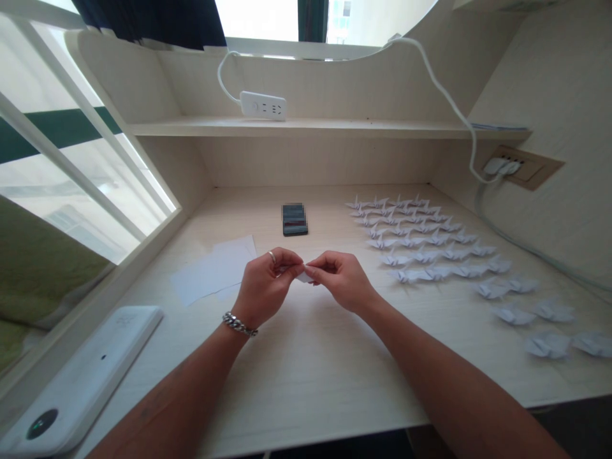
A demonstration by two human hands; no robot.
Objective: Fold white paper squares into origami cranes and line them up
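My left hand (266,284), with a ring and a chain bracelet, and my right hand (337,278) meet above the middle of the desk (306,357). Both pinch a small folded piece of white paper (304,275) between their fingertips, which mostly hide it. Loose white sheets (213,271) lie flat just left of my left hand. Several folded white paper cranes (421,239) sit in rows to the right of my right hand, reaching toward the desk's right edge.
A dark phone (294,219) lies behind my hands. A white flat device (81,376) rests at the front left. A power strip (263,105) sits on the shelf, and its cable runs to a wall socket (519,167) at right. A window is at left.
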